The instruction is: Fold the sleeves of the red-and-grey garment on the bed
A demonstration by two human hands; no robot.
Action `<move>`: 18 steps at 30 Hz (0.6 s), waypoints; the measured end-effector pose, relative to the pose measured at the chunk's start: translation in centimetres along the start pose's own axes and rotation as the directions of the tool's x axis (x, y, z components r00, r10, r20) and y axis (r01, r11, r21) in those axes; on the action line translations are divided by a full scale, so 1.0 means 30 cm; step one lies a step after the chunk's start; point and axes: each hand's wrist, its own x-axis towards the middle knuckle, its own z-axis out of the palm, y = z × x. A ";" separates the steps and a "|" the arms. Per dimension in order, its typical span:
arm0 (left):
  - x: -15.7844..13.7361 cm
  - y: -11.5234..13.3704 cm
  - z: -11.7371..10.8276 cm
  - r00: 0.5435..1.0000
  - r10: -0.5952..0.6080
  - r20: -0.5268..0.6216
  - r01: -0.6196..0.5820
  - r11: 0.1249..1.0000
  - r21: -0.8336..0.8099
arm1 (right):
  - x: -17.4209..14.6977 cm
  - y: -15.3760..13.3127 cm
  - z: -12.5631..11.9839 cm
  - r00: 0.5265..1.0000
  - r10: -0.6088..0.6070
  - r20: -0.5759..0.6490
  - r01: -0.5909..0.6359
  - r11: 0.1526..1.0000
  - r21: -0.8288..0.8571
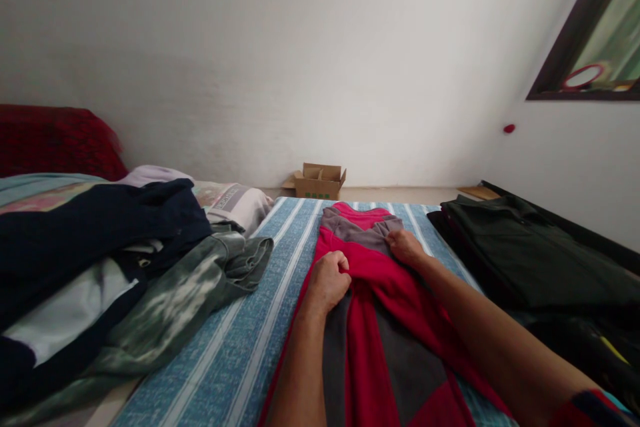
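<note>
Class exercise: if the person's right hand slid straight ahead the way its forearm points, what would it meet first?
The right hand points up the bed, its grip on the red and grey garment. Straight on, it would likely cross the garment's grey top edge, then the striped blue bedsheet. Depth is uncertain.

both arms outstretched, left hand (327, 280) fisted, right hand (406, 247) pinching

Two bare arms come in from the bottom. The left hand (327, 280) has no ring, no watch and no glove, and its forearm has no sleeve. The right hand (406, 247) is bare too. Far down by the corner, the right arm wears a short sleeve (593, 408) that is red and dark blue.
</note>
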 end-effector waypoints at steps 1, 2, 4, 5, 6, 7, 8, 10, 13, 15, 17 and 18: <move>-0.001 0.003 0.001 1.000 0.006 0.013 -0.006 1.000 0.007 | -0.002 0.001 0.000 1.000 0.002 0.000 -0.002 1.000 0.012; -0.001 0.006 0.004 1.000 0.013 0.024 -0.014 1.000 0.014 | -0.005 0.002 0.000 1.000 0.005 0.000 -0.005 1.000 0.027; -0.004 0.013 0.012 0.999 0.035 0.032 -0.036 0.999 0.030 | -0.016 0.007 -0.007 1.000 0.006 0.001 -0.007 0.998 0.064; -0.005 0.018 0.017 0.999 0.050 0.022 -0.051 0.998 0.044 | -0.024 0.011 -0.014 1.000 0.005 0.005 -0.005 0.996 0.086; -0.007 0.024 0.023 0.998 0.066 0.006 -0.066 0.996 0.064 | -0.034 0.016 -0.022 1.000 0.003 0.014 -0.004 0.994 0.112; -0.008 0.030 0.029 0.997 0.082 -0.011 -0.080 0.993 0.089 | -0.045 0.023 -0.031 1.000 0.000 0.029 -0.004 0.990 0.139; -0.010 0.038 0.034 0.995 0.094 -0.025 -0.090 0.989 0.118 | -0.058 0.031 -0.040 0.999 -0.002 0.049 -0.006 0.986 0.166; -0.011 0.051 0.041 0.995 0.093 -0.042 -0.084 0.982 0.171 | -0.084 0.050 -0.055 0.995 -0.005 0.100 -0.017 0.976 0.218; -0.006 0.057 0.043 0.996 0.063 -0.058 -0.050 0.979 0.197 | -0.111 0.078 -0.061 0.988 -0.006 0.155 -0.036 0.962 0.272; 0.000 0.050 0.039 0.996 0.057 -0.065 -0.043 0.981 0.191 | -0.116 0.091 -0.056 0.988 -0.006 0.153 -0.039 0.955 0.294; 0.006 0.040 0.033 0.996 0.060 -0.069 -0.047 0.984 0.175 | -0.114 0.098 -0.049 0.991 -0.006 0.132 -0.034 0.952 0.306; 0.009 0.036 0.030 0.996 0.057 -0.072 -0.045 0.985 0.164 | -0.112 0.098 -0.045 0.992 -0.007 0.122 -0.031 0.951 0.308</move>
